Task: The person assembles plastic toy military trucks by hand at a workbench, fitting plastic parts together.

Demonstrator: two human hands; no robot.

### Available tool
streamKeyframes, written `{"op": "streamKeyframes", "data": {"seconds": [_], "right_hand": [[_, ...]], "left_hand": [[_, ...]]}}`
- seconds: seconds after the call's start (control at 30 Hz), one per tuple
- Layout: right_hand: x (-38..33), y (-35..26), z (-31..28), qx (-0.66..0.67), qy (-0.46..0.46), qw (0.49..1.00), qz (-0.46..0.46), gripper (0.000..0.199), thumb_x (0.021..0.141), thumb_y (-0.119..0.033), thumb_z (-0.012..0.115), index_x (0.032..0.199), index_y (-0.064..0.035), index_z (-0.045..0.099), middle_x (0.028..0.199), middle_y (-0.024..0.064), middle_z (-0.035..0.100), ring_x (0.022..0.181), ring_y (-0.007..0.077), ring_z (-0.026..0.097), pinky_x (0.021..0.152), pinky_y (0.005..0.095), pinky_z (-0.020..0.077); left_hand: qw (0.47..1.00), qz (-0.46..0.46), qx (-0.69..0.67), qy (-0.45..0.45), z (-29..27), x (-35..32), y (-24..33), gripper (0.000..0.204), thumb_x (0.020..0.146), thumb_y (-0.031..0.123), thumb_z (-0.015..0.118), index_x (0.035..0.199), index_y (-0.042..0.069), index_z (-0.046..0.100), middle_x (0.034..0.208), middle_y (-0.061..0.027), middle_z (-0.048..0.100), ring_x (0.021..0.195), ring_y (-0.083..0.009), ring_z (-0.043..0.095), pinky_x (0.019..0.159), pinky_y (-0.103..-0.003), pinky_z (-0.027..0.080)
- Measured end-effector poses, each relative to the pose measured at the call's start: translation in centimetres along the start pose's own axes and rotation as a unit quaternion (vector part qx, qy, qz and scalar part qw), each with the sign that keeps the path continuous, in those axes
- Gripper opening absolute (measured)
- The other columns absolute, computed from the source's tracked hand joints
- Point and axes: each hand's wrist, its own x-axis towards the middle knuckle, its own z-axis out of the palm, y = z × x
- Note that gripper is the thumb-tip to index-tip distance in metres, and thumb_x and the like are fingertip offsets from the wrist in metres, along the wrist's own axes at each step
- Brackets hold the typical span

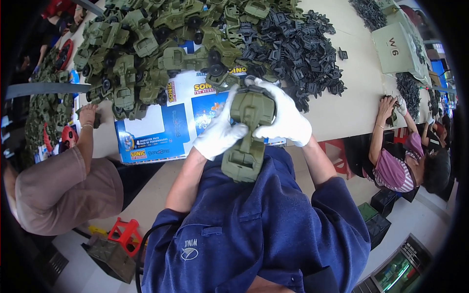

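Observation:
An olive-green plastic toy car body (246, 139) is held between both my white-gloved hands, close to my chest and over the table's near edge. My left hand (218, 132) grips its left side, thumb across the body. On the right side my right hand (288, 115) closes round it, with the thumb pressed against its narrow middle. A dark part shows at the far end of the car body, under my fingers; whether it is fixed on cannot be told. Just beyond my hands lies a heap of small black plastic parts (298, 49).
Green toy cars with black wheels (181, 58) are piled at the far left, on flattened blue-and-white printed cardboard (156, 129). A pale green bin (403, 46) stands at the far right. Co-workers sit on both sides; a co-worker's hand (88, 115) rests at the left.

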Motion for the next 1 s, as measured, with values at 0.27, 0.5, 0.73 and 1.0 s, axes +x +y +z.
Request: {"op": "streamKeyframes", "data": {"seconds": [0.27, 0.5, 0.73, 1.0], "right_hand": [[-0.8, -1.6, 3.4, 0.054, 0.093, 0.994, -0.037, 0.11, 0.059, -0.049, 0.086, 0.144, 0.0004, 0.036, 0.146, 0.0213, 0.043, 0.136, 0.0371, 0.041, 0.113, 0.0436, 0.031], [-0.2, -3.0, 7.3, 0.049, 0.303, 0.945, -0.108, 0.054, 0.085, -0.033, 0.064, 0.126, 0.0013, 0.052, 0.127, 0.0207, 0.058, 0.114, 0.0354, 0.057, 0.1, 0.0434, 0.0429], [-1.9, 0.0, 9.1, 0.114, 0.331, 0.927, 0.132, 0.03, 0.096, -0.016, 0.056, 0.119, 0.0024, 0.058, 0.12, 0.0166, 0.064, 0.109, 0.0236, 0.06, 0.095, 0.0337, 0.0465], [-8.0, 13.5, -18.3, 0.278, 0.668, 0.671, 0.16, 0.051, 0.098, -0.05, 0.052, 0.123, -0.0053, 0.058, 0.115, 0.0072, 0.061, 0.101, 0.0185, 0.059, 0.088, 0.0351, 0.0514]], "left_hand": [[0.973, 0.177, 0.024, 0.147, 0.6, 1.1, 2.3, 0.071, 0.082, 0.052, 0.07, 0.126, -0.001, 0.052, 0.128, -0.0176, 0.054, 0.121, -0.0298, 0.053, 0.105, -0.039, 0.038], [0.966, 0.218, 0.022, 0.141, -0.2, 0.8, 3.7, 0.045, 0.083, 0.028, 0.069, 0.116, -0.001, 0.058, 0.117, -0.0175, 0.061, 0.109, -0.0311, 0.06, 0.096, -0.038, 0.044], [0.99, 0.068, 0.002, 0.126, 2.4, 2.6, -2.3, 0.031, 0.096, 0.025, 0.056, 0.111, -0.002, 0.06, 0.106, -0.0177, 0.064, 0.101, -0.0284, 0.061, 0.092, -0.036, 0.046], [0.839, -0.018, 0.429, 0.333, -1.8, 11.1, -3.1, 0.074, 0.076, 0.05, 0.075, 0.13, 0.008, 0.049, 0.131, -0.0183, 0.052, 0.117, -0.0371, 0.052, 0.099, -0.045, 0.042]]}}
